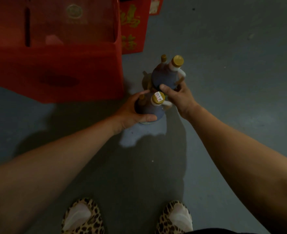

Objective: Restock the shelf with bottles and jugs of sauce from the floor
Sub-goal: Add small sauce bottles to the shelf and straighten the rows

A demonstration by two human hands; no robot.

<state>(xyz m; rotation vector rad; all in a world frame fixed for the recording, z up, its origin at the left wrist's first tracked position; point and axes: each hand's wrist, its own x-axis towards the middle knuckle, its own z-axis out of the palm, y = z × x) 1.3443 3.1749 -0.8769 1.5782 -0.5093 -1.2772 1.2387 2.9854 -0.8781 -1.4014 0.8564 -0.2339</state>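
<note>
Two dark sauce jugs with gold caps and pale handles stand close together on the grey floor. My left hand [134,110] grips the body of the near jug [153,110], whose cap carries a small white price sticker. My right hand [177,95] holds the far jug [164,78] low on its body, thumb on the front and fingers curled round its right side beneath the handle. A smaller gold-capped spout [163,57] shows behind the far jug's main cap. No shelf is in view.
A large red cardboard box [58,65] stands on the floor just left of the jugs. A second red box with gold characters [132,26] sits behind it. Open grey floor [240,65] stretches to the right. My feet in leopard-print slippers [83,217] are at the bottom.
</note>
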